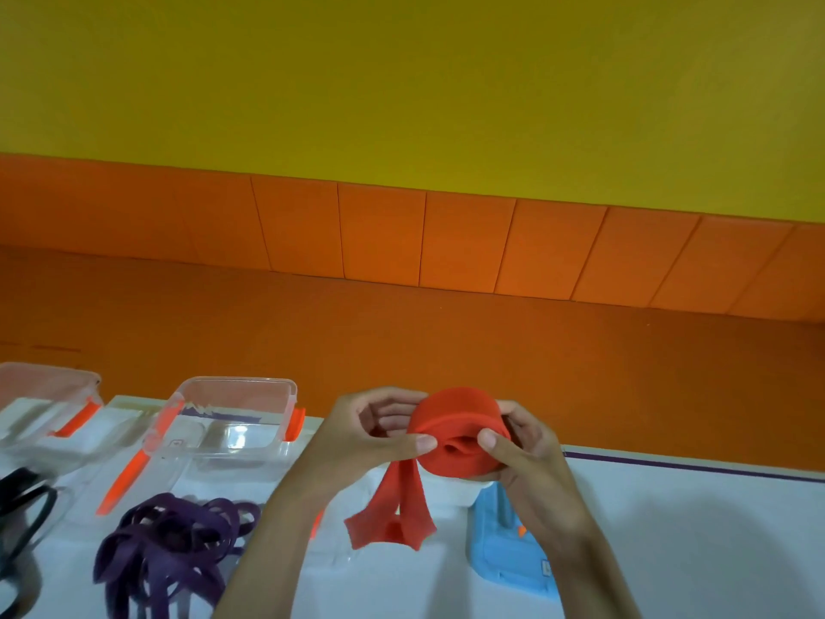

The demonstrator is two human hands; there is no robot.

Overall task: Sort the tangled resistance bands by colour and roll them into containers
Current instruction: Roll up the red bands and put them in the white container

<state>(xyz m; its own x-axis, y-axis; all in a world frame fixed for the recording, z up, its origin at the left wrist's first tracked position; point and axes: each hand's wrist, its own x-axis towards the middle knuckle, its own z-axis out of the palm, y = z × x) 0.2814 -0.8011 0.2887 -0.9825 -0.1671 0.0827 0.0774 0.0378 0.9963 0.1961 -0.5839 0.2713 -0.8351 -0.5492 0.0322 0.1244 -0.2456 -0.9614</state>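
Note:
A red resistance band is wound into a thick roll held above the white table, with a short loose tail hanging below. My left hand pinches the roll's left side, thumb on its front. My right hand grips the right side, thumb pressed near the centre. A tangle of purple bands lies on the table at lower left. Black bands lie at the far left edge. A clear container with orange clips stands open behind the purple bands.
A second clear container stands at the far left. A blue lid lies under my right wrist, and an orange-clipped clear lid lies between the containers. The white table ends against an orange floor and wall panels.

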